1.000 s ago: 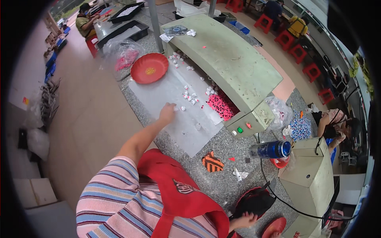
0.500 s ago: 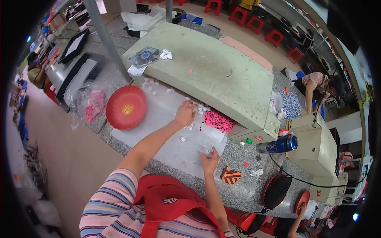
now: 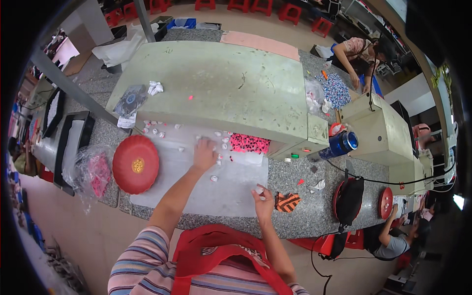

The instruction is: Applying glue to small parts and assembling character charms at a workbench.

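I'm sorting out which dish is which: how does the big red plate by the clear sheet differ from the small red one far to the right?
The big red plate lies left of the clear sheet, close to the left hand; the small red plate sits at the counter's right end, by another person's hand. The big one bears a gold centre mark and looks larger. Both are round and red.

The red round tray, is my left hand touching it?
Apart. The head view shows bare white sheet between the left hand and the red round tray.

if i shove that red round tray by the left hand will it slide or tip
The red tray looks shallow and wide, lying flat, so it would likely slide rather than tip. It seems to be thin plastic, so probably light. Its edge overlaps the clear sheet, which may let it slip easily.
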`<state>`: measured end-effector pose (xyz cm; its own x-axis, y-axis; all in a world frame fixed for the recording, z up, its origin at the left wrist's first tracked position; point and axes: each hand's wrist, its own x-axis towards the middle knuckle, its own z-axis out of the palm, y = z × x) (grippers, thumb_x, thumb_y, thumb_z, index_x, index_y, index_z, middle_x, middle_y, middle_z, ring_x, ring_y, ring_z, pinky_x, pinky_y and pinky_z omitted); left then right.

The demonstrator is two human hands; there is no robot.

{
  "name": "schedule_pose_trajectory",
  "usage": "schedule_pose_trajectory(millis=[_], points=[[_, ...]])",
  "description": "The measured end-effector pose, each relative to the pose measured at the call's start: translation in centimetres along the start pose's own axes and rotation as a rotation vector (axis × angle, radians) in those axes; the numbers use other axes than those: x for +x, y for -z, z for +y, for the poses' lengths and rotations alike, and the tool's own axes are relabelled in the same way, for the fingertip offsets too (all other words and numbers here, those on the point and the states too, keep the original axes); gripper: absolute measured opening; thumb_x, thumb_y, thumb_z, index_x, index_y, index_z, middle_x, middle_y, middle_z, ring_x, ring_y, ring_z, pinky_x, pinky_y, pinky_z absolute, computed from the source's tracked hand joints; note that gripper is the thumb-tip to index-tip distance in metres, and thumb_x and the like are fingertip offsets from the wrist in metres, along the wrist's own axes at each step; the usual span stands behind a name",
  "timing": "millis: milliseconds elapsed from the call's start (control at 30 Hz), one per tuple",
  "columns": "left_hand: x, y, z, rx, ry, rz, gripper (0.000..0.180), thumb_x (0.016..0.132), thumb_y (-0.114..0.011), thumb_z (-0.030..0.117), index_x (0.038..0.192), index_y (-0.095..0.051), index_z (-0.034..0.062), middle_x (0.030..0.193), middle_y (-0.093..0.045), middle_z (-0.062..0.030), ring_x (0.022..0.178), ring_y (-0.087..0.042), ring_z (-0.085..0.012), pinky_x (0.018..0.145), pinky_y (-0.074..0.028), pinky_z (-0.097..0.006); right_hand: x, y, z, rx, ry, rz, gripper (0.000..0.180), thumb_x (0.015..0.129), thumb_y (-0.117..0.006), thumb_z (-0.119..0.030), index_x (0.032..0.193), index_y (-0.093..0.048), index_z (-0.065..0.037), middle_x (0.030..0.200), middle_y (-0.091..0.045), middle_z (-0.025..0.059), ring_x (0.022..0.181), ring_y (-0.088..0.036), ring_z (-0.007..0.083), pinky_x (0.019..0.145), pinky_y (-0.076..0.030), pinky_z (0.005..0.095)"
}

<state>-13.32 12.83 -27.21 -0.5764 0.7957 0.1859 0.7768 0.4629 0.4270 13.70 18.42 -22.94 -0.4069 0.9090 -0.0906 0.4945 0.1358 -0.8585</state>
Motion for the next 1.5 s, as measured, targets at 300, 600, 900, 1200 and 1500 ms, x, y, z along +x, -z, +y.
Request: schedule_pose_trajectory(millis=[300, 600, 900, 1200, 1500], points=[[7.3, -2.6, 7.0, -0.064, -0.124, -0.116, 0.030, 0.067, -0.059, 0.015, 0.097, -0.056, 0.0089, 0.105, -0.048, -0.0131, 0.103, -0.043, -0.0307, 0.087, -0.035, -0.044, -2.1, 2.2, -0.8, 0.036, 0.033, -0.032, 0.029, 0.069, -0.069, -0.015, 0.096, -0.062, -0.009, 0.076, -0.051, 0.0058, 0.067, -0.050, 0.0142, 0.058, -0.042, 0.0259], [-0.9, -7.1, 12.2, -0.008, -0.079, 0.129, 0.038, 0.071, -0.056, 0.012, 0.106, -0.052, 0.0019, 0.111, -0.042, -0.0184, 0.100, -0.042, -0.0335, 0.082, -0.037, -0.043, -3.5, 5.6, -0.8, 0.123, -0.249, 0.029, 0.025, 0.072, -0.066, -0.010, 0.096, -0.061, -0.003, 0.082, -0.055, 0.0044, 0.071, -0.052, 0.0106, 0.059, -0.044, 0.0234], [-0.3, -2.5, 4.7, -0.071, 0.098, 0.060, 0.031, 0.068, -0.060, 0.007, 0.098, -0.055, 0.0041, 0.096, -0.052, -0.0137, 0.089, -0.050, -0.0294, 0.077, -0.041, -0.038, -1.6, 5.2, -2.7, 0.331, -0.182, 0.002, 0.019, 0.076, -0.061, -0.006, 0.093, -0.056, 0.002, 0.087, -0.057, 0.0059, 0.076, -0.053, 0.0092, 0.066, -0.044, 0.0229], [-4.3, 7.3, 8.6, -1.452, 0.587, -0.110, 0.033, 0.081, -0.051, 0.005, 0.113, -0.050, 0.0057, 0.100, -0.057, -0.0130, 0.082, -0.059, -0.0226, 0.071, -0.048, -0.032, -4.4, 7.1, -7.6, 0.396, -0.080, -0.110, 0.024, 0.075, -0.061, -0.004, 0.098, -0.055, 0.001, 0.091, -0.058, 0.0076, 0.078, -0.053, 0.0095, 0.065, -0.044, 0.0214], [-12.1, 19.9, 15.4, -2.293, 0.492, -0.412, 0.038, 0.083, -0.048, 0.001, 0.121, -0.040, 0.0008, 0.113, -0.049, -0.0204, 0.095, -0.057, -0.0257, 0.079, -0.050, -0.026, -6.5, 8.4, -17.3, 0.779, 0.107, -0.402, 0.037, 0.077, -0.058, -0.009, 0.110, -0.045, 0.003, 0.089, -0.059, 0.0164, 0.072, -0.059, 0.0187, 0.053, -0.045, 0.0233]])
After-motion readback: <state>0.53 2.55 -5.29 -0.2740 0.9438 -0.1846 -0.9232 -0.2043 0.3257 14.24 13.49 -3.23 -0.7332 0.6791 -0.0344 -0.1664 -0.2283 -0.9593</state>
